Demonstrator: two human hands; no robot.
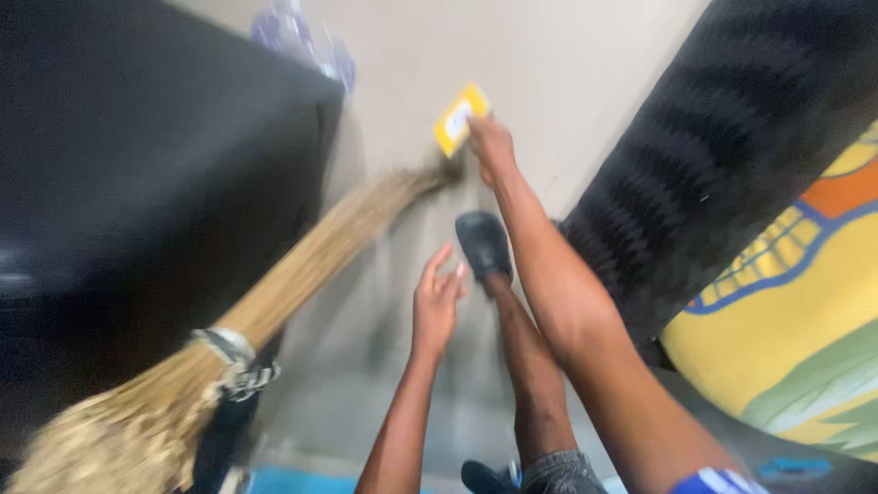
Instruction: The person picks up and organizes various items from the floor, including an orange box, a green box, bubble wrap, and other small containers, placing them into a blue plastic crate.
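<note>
My right hand (pixel 491 146) reaches far forward and grips a small yellow packet with a white label (pixel 460 120) just above the pale floor. My left hand (pixel 436 297) hangs lower with its fingers spread and holds nothing. A straw broom (pixel 274 293) lies slanted to the left of both hands, its tips ending near the packet and its bound handle end at the lower left. My leg and dark shoe (pixel 483 243) stand on the floor between my two arms. The picture is blurred by motion.
A large black box-like piece of furniture (pixel 146 183) fills the left side. A dark textured mattress edge (pixel 722 137) with a yellow, orange and blue patterned cover (pixel 796 302) rises on the right. A crumpled clear wrapper (pixel 302 37) lies at the far floor. The pale floor (pixel 540 64) runs between them.
</note>
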